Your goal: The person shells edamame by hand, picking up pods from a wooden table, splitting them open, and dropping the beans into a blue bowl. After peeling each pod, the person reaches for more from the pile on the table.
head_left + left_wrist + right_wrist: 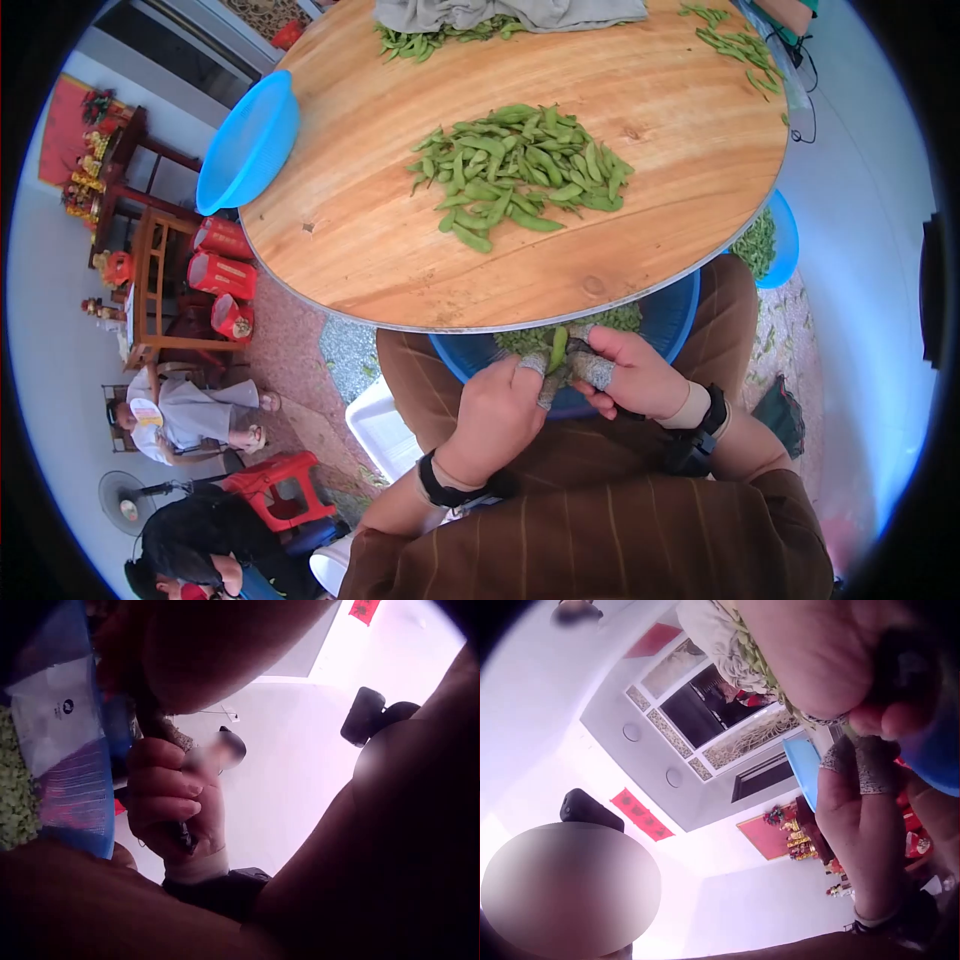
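Note:
Over the person's lap, both hands meet above a blue basin (680, 305) at the table's edge. A green soybean pod (558, 350) stands up between their fingertips. The left hand (497, 408) pinches the pod, its fingertips wrapped in grey patterned tape. Close against it, the right hand (640, 375) grips at the pod with curled fingers, also taped, with a dark covering near the thumb. Green shelled beans (15, 787) lie in the basin. In the right wrist view the left hand (859, 825) reaches up to the right fingers; the pod is mostly hidden there.
On the round wooden table (350, 220) lies a heap of pods (520, 170), with more pods under a grey cloth (470, 12). A blue basket (250, 145) overhangs the left edge. Another blue basin (785, 235) stands at right. Two people sit at left near a red stool (280, 490).

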